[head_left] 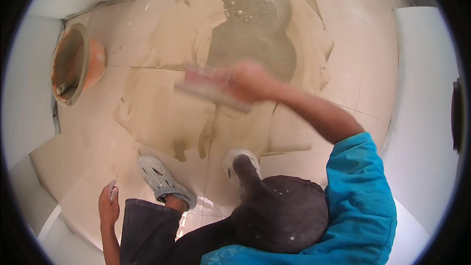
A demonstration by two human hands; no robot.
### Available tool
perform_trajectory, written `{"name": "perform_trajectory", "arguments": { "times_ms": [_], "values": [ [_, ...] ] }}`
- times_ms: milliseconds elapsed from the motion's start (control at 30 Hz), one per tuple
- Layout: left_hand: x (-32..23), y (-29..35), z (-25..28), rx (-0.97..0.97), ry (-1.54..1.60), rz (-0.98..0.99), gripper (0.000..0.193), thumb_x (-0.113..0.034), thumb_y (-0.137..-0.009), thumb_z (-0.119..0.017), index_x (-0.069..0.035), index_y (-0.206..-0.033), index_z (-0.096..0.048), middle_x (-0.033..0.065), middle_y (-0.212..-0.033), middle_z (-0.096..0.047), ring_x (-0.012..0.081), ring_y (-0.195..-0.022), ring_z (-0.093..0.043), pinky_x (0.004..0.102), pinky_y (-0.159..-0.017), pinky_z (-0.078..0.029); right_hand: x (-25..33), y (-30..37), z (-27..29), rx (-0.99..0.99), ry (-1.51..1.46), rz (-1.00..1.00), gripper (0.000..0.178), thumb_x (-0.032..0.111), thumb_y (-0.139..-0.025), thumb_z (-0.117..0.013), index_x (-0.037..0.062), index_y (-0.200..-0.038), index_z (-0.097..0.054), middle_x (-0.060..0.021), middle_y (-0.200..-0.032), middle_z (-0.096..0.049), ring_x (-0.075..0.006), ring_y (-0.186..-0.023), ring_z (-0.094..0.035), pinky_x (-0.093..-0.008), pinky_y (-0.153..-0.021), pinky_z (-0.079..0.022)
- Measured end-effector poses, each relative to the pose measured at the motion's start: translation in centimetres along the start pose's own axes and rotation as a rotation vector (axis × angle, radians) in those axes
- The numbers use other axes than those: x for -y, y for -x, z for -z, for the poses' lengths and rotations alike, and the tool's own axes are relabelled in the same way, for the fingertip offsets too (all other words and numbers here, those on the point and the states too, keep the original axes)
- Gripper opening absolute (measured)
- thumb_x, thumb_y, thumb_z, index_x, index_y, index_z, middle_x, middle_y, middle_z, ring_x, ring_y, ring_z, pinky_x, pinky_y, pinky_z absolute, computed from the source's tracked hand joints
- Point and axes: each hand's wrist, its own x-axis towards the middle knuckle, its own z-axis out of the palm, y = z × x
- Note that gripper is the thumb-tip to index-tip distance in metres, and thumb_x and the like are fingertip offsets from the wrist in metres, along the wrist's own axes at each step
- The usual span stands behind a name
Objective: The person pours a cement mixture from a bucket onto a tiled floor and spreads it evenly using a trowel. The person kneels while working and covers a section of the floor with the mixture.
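Observation:
My right hand (250, 81), smeared by motion, is closed on a float (211, 91) with a reddish upper part and a pale lower edge. It is over the tiled floor (343, 83), in front of my feet. Just beyond the float lies a puddle of wet grey-green grout (250, 44), and a thinner beige film (167, 100) spreads around it across the tile joints. Beside my left knee, my left hand (109, 203) is low, fingers curled together; something small and pale shows at the fingertips, too small to name.
An orange bucket (95, 64) crusted with grey stands tilted toward me at the left, by the white wall (29, 83). Another white wall (424, 93) runs along the right. My feet in pale clogs (159, 176) rest at the near edge of the smeared film.

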Motion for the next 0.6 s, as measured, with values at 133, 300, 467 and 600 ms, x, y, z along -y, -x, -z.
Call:
{"name": "perform_trajectory", "arguments": {
  "times_ms": [133,300,467,600],
  "values": [
    [-0.3,-0.6,0.1,-0.004,0.026,-0.040,0.034,-0.023,-0.098,-0.044,0.001,-0.117,-0.058,0.0199,-0.110,-0.061,0.0337,-0.103,-0.058,0.0372,-0.091,-0.044,3.4,1.2,-5.3,0.151,-0.066,-0.086,0.028,0.027,-0.086,-0.052,0.0201,-0.112,-0.062,-0.0150,-0.088,-0.065,-0.0369,-0.081,-0.062,-0.0472,-0.069,-0.050],
    [-1.0,-0.9,0.4,-0.005,0.019,-0.063,0.034,-0.024,-0.098,-0.044,0.001,-0.117,-0.058,0.0204,-0.110,-0.061,0.0342,-0.103,-0.058,0.0375,-0.091,-0.044,-1.3,-3.2,-3.2,-0.159,-0.043,-0.215,0.029,0.025,-0.083,-0.054,0.0203,-0.110,-0.065,-0.0153,-0.090,-0.066,-0.0380,-0.085,-0.062,-0.0488,-0.071,-0.050],
    [-0.4,-0.8,0.2,-0.022,0.005,-0.067,0.034,-0.023,-0.097,-0.045,0.001,-0.117,-0.058,0.0205,-0.110,-0.061,0.0343,-0.104,-0.058,0.0374,-0.091,-0.044,-7.5,-5.9,2.5,-0.435,0.023,-0.292,0.029,0.024,-0.075,-0.061,0.0100,-0.100,-0.068,-0.0176,-0.088,-0.066,-0.0388,-0.081,-0.061,-0.0436,-0.072,-0.051],
    [-0.9,-0.8,0.5,0.016,0.032,-0.021,0.035,-0.024,-0.097,-0.045,0.001,-0.119,-0.057,0.0212,-0.115,-0.060,0.0345,-0.110,-0.056,0.0384,-0.095,-0.042,-10.4,-6.1,6.3,-0.489,0.052,-0.332,0.031,0.023,-0.073,-0.061,0.0106,-0.101,-0.067,-0.0166,-0.086,-0.067,-0.0352,-0.079,-0.064,-0.0423,-0.071,-0.051]
  ]
}}
